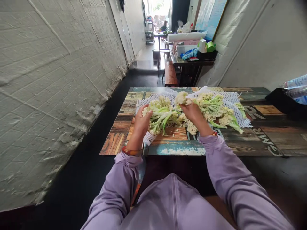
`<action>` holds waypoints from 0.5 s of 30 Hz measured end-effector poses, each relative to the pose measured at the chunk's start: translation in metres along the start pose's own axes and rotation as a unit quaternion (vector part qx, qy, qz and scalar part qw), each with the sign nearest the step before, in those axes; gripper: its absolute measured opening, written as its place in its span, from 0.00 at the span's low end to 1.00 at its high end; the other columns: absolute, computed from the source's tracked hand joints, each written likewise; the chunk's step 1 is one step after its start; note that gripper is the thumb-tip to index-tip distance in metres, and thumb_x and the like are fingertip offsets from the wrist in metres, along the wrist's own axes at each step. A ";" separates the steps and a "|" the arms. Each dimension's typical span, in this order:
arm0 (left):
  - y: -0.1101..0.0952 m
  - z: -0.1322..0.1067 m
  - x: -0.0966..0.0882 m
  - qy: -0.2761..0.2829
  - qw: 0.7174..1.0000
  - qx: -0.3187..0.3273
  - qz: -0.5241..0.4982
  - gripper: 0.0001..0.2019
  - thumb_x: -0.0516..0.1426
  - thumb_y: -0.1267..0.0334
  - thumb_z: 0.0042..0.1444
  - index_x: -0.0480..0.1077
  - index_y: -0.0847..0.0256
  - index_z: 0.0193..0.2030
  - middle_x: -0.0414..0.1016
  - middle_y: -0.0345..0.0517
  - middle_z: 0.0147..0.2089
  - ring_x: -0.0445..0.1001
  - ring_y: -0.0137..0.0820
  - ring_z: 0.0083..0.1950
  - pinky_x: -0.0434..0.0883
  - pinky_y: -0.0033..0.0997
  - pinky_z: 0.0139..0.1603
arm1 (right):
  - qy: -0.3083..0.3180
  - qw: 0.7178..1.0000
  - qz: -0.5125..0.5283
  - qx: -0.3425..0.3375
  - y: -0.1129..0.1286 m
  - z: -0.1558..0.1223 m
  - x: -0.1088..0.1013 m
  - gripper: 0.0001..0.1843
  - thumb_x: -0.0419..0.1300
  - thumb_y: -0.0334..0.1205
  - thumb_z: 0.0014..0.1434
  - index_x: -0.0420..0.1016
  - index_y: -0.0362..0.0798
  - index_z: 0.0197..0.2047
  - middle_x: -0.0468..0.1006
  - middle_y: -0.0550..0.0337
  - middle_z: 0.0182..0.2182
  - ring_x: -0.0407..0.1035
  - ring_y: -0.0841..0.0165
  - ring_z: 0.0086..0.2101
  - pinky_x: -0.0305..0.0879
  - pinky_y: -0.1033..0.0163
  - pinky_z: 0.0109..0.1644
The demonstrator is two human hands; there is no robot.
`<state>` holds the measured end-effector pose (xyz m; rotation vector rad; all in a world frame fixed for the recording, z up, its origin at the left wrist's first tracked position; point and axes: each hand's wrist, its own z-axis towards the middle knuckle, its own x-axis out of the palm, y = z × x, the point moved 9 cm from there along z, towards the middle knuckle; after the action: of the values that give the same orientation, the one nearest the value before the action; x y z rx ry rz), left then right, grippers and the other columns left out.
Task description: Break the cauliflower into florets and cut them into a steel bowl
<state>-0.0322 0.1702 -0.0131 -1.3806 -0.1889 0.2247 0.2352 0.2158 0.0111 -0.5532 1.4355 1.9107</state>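
Note:
My left hand [141, 123] grips a large cauliflower cluster [160, 115] with long green stems, held just over the table. My right hand [193, 114] is closed on a small cauliflower floret [181, 97], lifted a little above and to the right of that cluster. Both arms wear lilac sleeves, and a reddish bangle sits on my left wrist. A pile of separated cauliflower pieces [216, 110] lies on a white mesh mat [236, 110] to the right of my right hand. A few loose florets [191, 127] rest below my right wrist.
The patchwork wooden table [263, 134] stretches right, with a dark bag [285, 102] and plastic bottles [297, 89] at its right edge. A white brick wall runs along the left. Farther back stand a bench [170, 75], a cluttered table [192, 52] and a seated person [164, 26].

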 end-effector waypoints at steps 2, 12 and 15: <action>0.003 0.006 0.004 0.014 0.999 -0.037 -0.032 0.26 0.63 0.57 0.45 0.72 0.61 0.53 0.77 0.44 0.41 0.75 0.31 0.39 0.73 0.28 0.38 | 0.076 0.975 -0.206 -0.037 0.002 -0.008 0.003 0.17 0.56 0.45 0.65 0.76 0.45 0.51 0.81 0.43 0.46 0.75 0.54 0.47 0.68 0.56 0.48; 0.000 0.018 0.021 0.064 0.985 -0.114 -0.111 0.29 0.67 0.59 0.39 0.69 0.60 0.51 0.74 0.38 0.32 0.74 0.29 0.29 0.72 0.28 0.31 | 0.031 0.954 -0.204 -0.217 0.037 -0.044 -0.032 0.23 0.58 0.43 0.66 0.71 0.48 0.62 0.74 0.46 0.58 0.67 0.51 0.57 0.63 0.45 0.60; -0.002 0.022 0.026 0.081 0.983 -0.114 -0.122 0.29 0.68 0.59 0.38 0.69 0.60 0.50 0.75 0.39 0.33 0.75 0.29 0.30 0.73 0.30 0.33 | 0.054 0.935 -0.108 -0.334 0.069 -0.061 -0.008 0.25 0.60 0.37 0.63 0.70 0.53 0.63 0.70 0.51 0.62 0.63 0.55 0.61 0.60 0.45 0.65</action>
<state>-0.0127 0.1977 -0.0069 -1.5799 -0.2524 -0.1171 0.1868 0.1442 0.0439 -1.0913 0.7055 2.1876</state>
